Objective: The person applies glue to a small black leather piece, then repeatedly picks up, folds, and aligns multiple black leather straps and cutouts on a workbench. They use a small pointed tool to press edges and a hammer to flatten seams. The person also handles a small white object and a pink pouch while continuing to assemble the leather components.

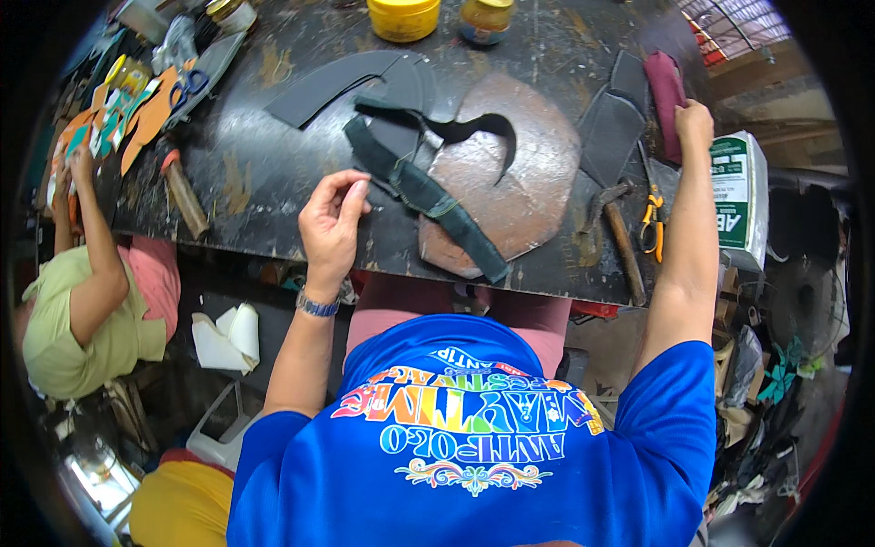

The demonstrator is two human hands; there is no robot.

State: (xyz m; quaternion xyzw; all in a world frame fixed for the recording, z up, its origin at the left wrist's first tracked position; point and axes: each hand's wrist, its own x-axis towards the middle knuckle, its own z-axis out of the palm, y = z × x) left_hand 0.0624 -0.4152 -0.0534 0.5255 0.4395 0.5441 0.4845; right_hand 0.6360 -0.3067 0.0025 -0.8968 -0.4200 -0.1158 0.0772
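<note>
My right hand reaches to the far right of the table, its fingers closed on the lower end of a long maroon fabric piece. My left hand is raised at the table's front edge, fingers curled and thumb close to the forefinger; anything between them is too small to make out. Just right of it lies a dark green strap piece with pale stitching or thread. A curved black strip extends from it across a flat, worn brown slab.
Dark grey cut pieces lie behind, others at right. A hammer and orange-handled pliers lie near my right forearm. Another hammer lies left. A co-worker handles coloured pieces. A yellow tub stands behind.
</note>
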